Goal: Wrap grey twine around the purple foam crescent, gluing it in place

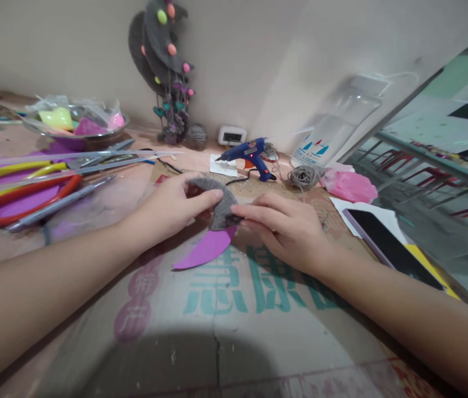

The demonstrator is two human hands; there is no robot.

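A crescent-shaped purple piece (207,250), its upper part wrapped in grey yarn (222,213), is held above the printed cardboard (167,342). My left hand (176,202) grips the wrapped part, with the thumb lying on the yarn. At the right edge of the wrapping, my right hand (286,226) pinches the yarn with thumb and fingertips. The lower purple tip is bare and points down to the left. Beyond the hands are a blue glue gun (250,155) and a ball of grey yarn (304,176).
Scissors with red (26,202) and yellow handles lie at the left, near a metal bowl (74,138) of bagged items. A decorated grey crescent (161,50) stands by the wall. At the right are a bottle (333,130), a pink bag (352,185) and a phone (394,246).
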